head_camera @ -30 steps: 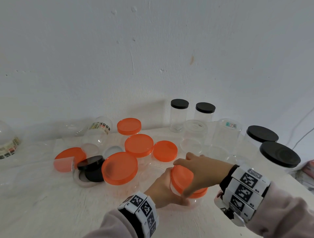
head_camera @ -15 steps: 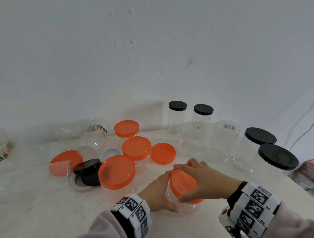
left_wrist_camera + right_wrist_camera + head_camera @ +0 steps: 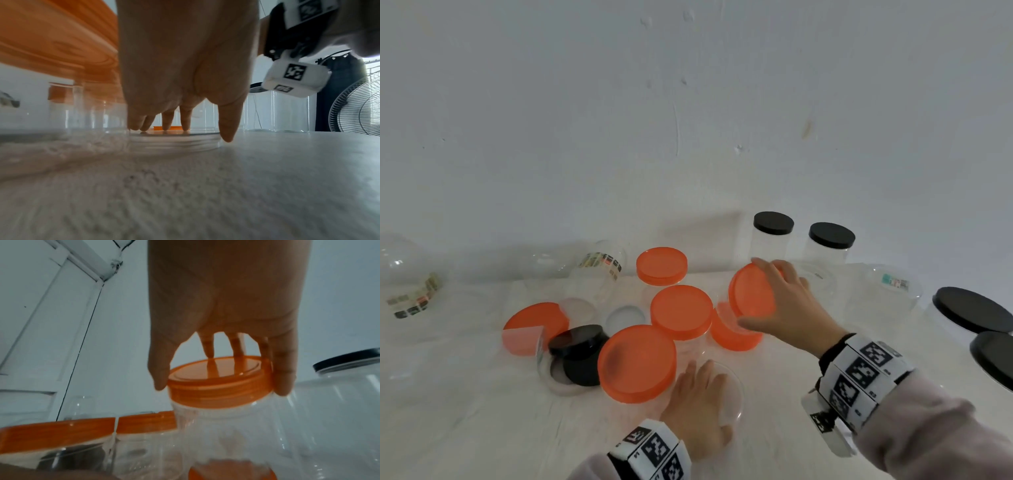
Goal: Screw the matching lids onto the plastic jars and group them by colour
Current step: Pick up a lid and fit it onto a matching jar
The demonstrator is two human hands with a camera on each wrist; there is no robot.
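— two hands over the bench (image 3: 465, 428), both busy. the right hand (image 3: 787, 308) has an orange-lidded jar (image 3: 224, 421) up off the surface, tilted, thumb and fingers curled round the rim of its orange lid (image 3: 751, 291).
— and the left hand (image 3: 700, 401)?
— down low, fingers fairly straight, tips resting on a clear lid (image 3: 174, 140) lying flat on the bench. not gripping it, just touching, thumb down at its edge.
— where's that jar in relation to the rest?
— held above a loose orange lid (image 3: 732, 334), just right of the orange group: three orange-lidded jars (image 3: 681, 311) standing close together in the middle. another orange lid (image 3: 534, 323) lies further left, partly behind a clear piece.
— any black ones?
— two tall black-lidded jars (image 3: 774, 233) at the back by the wall, two wider ones (image 3: 972, 310) at the far right edge. a loose black lid (image 3: 578, 341) sits by the orange group, tipped against a clear ring.
— the uncapped jars?
— a labelled clear jar (image 3: 602, 270) lies behind the orange group, another labelled jar (image 3: 890, 294) stands right of the raised hand. the far left one is too blurred to tell much.
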